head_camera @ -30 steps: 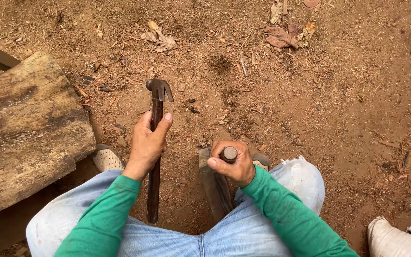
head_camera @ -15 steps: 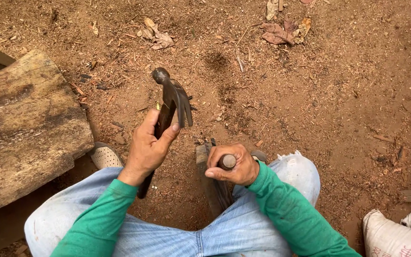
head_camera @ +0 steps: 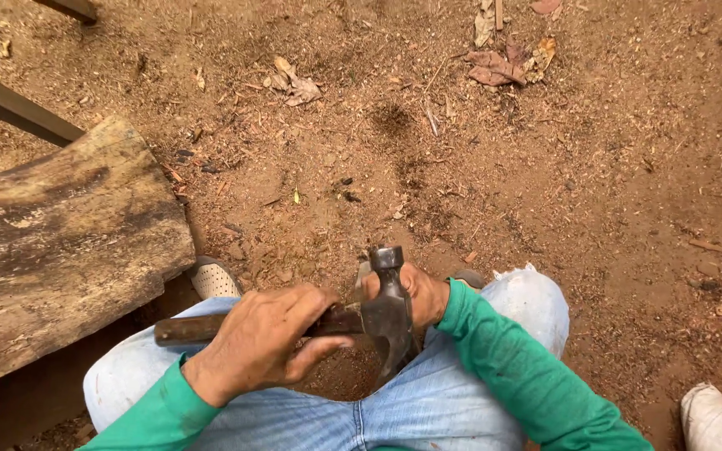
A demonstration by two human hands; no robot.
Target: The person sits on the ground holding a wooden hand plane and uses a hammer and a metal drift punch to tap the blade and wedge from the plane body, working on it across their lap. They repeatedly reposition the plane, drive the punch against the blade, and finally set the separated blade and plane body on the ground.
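Between your knees, low in the head view: a claw hammer (head_camera: 388, 313), rusty head, dark wooden handle lying crosswise.

- Left hand (head_camera: 265, 342): fingers clenched round the hammer's handle close behind the head; handle end juts out past your left knee.
- Right hand (head_camera: 415, 292): mostly hidden behind the hammer head; it seems curled on something held upright, but what it holds, and how tightly, you cannot tell.
- Hammer head: face up-frame, claw pointing down toward your jeans (head_camera: 428, 409), touching or just beside the right hand.
- Step in hand, by judgement: a strike at its low point on whatever the right hand steadies. The next move calls for a short, square lift and drop, keeping the head clear of the right knuckles, which sit very near it.
- Edges: weathered wooden slab (head_camera: 60, 242) close on your left, its edge near the handle end; a wide backswing leftward could catch it. White shoe (head_camera: 213, 280) just below that edge.
- Open room: bare dirt ground (head_camera: 545, 184) ahead and to the right, only dry leaves (head_camera: 503, 63) well apart. Another white shoe (head_camera: 720, 418) sits at the lower right corner.
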